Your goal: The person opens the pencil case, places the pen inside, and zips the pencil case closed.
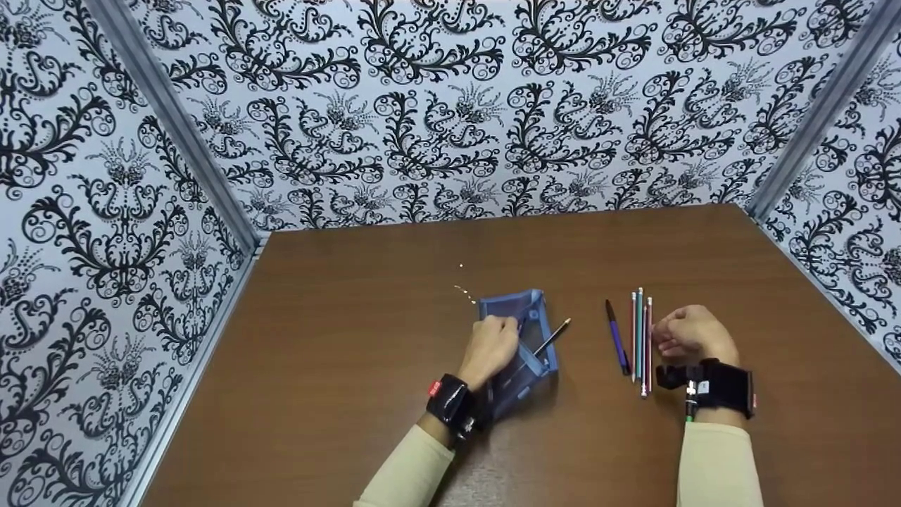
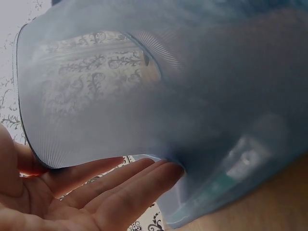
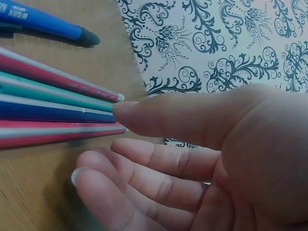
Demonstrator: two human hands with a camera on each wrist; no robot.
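A see-through blue pencil case sits at the middle of the table, and my left hand grips it from its left side. Its translucent wall fills most of the left wrist view, with the fingers at its edge. A dark pencil pokes out on the case's right side. Farther right, several striped pencils in red, green and blue lie side by side. My right hand is just right of them, fingers loosely bent and holding nothing. A blue pen lies left of these pencils.
The brown wooden table is bordered by patterned wall panels at the back and sides. Small white specks show on the tabletop beyond the case.
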